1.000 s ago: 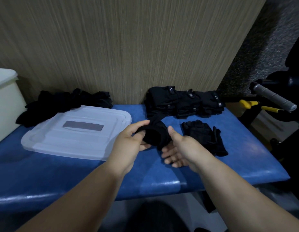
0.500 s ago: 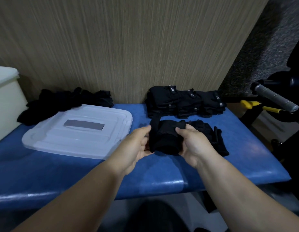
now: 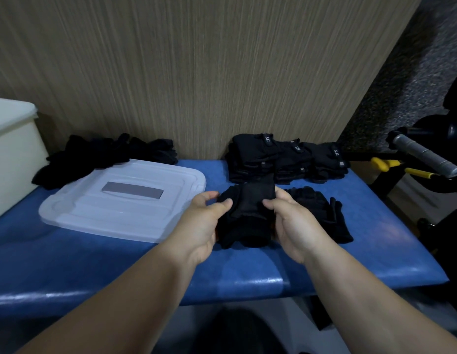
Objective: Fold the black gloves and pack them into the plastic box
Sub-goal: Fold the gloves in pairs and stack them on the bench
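Black glove [image 3: 245, 218], part-folded, sits mid-worktop [image 3: 107, 261], just near of the folded stack [image 3: 281, 159]. Left hand [image 3: 201, 226] and right hand [image 3: 293, 226] grip its side edges, fingers [image 3: 223, 206] pinching cloth. Judged soft, light, limp: hold at the folds.

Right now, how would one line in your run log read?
step: folding | left hand: grips black glove | right hand: grips same glove | folded stack: by wall

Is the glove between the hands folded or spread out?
Folded: the glove is a compact doubled bundle, gripped by the left hand and right hand.
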